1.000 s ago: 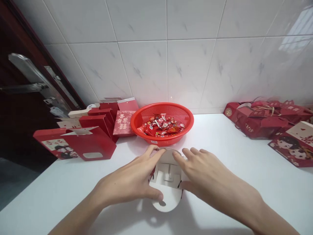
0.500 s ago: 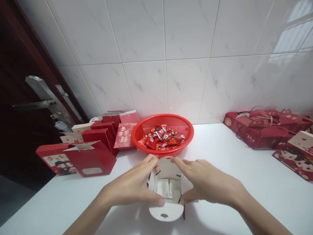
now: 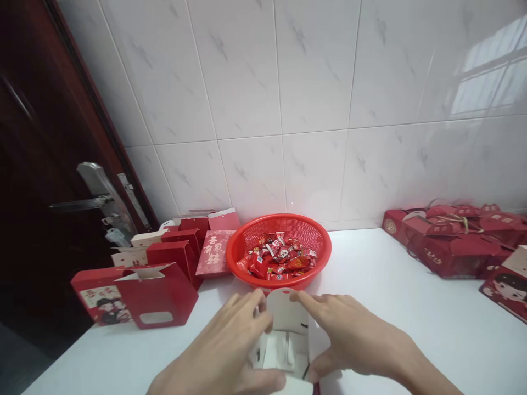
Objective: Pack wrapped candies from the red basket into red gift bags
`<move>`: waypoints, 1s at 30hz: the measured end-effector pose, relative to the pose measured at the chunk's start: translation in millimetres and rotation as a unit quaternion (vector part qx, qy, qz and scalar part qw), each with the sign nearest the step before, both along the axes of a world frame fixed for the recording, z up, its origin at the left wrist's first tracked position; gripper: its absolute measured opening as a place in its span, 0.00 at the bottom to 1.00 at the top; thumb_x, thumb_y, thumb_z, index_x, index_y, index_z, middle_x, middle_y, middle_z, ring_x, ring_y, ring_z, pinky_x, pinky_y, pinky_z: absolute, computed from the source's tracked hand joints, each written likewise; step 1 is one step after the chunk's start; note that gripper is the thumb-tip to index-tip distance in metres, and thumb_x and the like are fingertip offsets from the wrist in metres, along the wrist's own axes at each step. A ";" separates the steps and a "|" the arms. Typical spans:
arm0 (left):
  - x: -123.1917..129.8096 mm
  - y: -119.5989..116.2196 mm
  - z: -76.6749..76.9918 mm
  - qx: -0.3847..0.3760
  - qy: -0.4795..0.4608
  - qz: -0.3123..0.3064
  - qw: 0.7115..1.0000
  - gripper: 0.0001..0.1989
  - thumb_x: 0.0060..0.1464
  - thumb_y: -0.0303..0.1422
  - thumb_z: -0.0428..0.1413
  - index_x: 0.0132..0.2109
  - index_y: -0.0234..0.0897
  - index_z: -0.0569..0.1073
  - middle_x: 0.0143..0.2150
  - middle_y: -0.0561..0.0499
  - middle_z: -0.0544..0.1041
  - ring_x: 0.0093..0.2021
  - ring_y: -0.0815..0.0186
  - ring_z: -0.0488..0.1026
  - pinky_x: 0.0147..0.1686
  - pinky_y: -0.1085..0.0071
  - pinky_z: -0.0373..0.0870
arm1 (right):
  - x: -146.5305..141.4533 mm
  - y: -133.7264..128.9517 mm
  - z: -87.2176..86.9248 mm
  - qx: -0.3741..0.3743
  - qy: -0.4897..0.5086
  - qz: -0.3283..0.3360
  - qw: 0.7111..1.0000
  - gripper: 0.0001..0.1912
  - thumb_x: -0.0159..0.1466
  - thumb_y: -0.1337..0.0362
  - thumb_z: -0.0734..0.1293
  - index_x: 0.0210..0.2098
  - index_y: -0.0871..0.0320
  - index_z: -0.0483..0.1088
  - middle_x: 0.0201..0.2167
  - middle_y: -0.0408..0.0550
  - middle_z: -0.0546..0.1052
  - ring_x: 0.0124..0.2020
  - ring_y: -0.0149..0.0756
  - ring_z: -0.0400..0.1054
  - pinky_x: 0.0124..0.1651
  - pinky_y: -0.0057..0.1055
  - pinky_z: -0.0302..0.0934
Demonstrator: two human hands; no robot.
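Between my hands stands a small open cardboard box (image 3: 284, 315), white inside, with a rounded far flap that has a hole in it. My left hand (image 3: 224, 340) is at its left side, fingers curled near the far flap and thumb across the near flap. With index finger at the far flap and thumb at the near right corner, my right hand (image 3: 349, 334) grips the right side. Just beyond the box sits a red plastic basket (image 3: 319, 263) holding several wrapped candies (image 3: 284, 255). The box's near end is partly cut off by the lower frame edge.
Several red gift boxes (image 3: 156, 296) stand on the left of the white table (image 3: 362, 263). More folded red boxes (image 3: 453, 247) lie at the right by the tiled wall (image 3: 247, 71). A dark door with a metal handle (image 3: 102, 197) is at left.
The view has tilted up, so everything sits lower in it. My left hand has shifted towards the middle over the box's near flap. The right hand keeps its hold.
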State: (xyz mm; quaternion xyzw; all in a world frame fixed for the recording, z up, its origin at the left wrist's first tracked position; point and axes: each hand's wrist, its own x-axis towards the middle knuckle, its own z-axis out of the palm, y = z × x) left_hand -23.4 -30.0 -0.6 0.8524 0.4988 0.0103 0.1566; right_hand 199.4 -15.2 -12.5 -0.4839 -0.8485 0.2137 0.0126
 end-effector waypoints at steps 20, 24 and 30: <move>-7.4 11.7 -10.9 -0.135 -0.046 -0.010 0.990 0.59 0.40 0.52 0.68 0.74 0.51 0.48 0.73 0.43 0.56 0.64 0.41 0.65 0.56 0.54 0.68 | 11.4 17.4 -8.1 -0.066 0.105 0.064 0.990 0.44 0.47 0.51 0.79 0.58 0.54 0.62 0.43 0.49 0.75 0.43 0.45 0.69 0.41 0.33 0.61; -6.4 18.5 -12.9 -0.126 -0.051 -0.019 0.991 0.56 0.41 0.51 0.67 0.73 0.51 0.50 0.72 0.43 0.58 0.64 0.42 0.65 0.56 0.54 0.68 | 15.6 27.2 -12.5 -0.088 0.156 0.079 0.981 0.44 0.48 0.53 0.80 0.60 0.51 0.62 0.47 0.48 0.76 0.46 0.44 0.69 0.45 0.34 0.63; -8.6 13.5 -5.3 -0.115 -0.054 -0.024 0.992 0.45 0.47 0.55 0.62 0.70 0.55 0.59 0.65 0.44 0.66 0.50 0.49 0.75 0.45 0.62 0.73 | 18.9 23.2 -3.9 -0.074 0.176 0.123 0.974 0.37 0.55 0.50 0.76 0.61 0.50 0.66 0.54 0.51 0.74 0.53 0.45 0.69 0.52 0.37 0.62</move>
